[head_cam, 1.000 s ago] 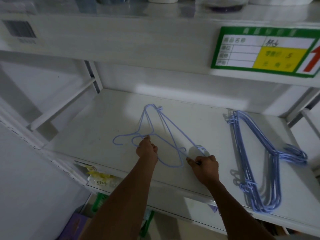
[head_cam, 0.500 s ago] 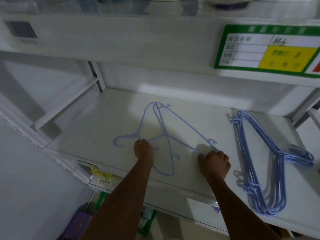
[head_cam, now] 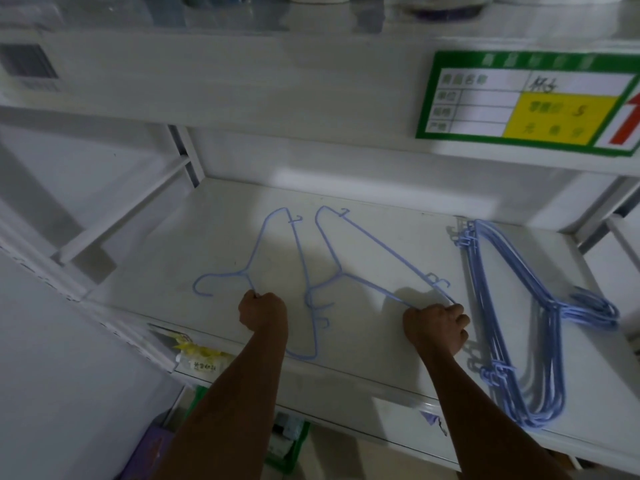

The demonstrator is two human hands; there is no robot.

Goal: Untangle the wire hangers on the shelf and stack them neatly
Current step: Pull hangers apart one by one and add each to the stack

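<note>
Hands: left hand (head_cam: 262, 310) fisted on the left hanger (head_cam: 300, 258), right hand (head_cam: 437, 325) fisted on the right hanger (head_cam: 377, 252); gripped wire sections hidden inside both fists. Both hangers pale blue thin wire, lying flat on the white shelf (head_cam: 225, 230), apart. Stacked hangers (head_cam: 512, 306) at the shelf's right end; count unclear.

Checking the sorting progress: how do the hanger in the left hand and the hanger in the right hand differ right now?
The left hand's hanger has its hook pointing left; the right hand's hanger has its hook curling down toward the shelf front. The left hand grips below the neck; the right hand grips a corner. Both are thin light-blue wire, with hooks to the left, unlike the stack.
</note>
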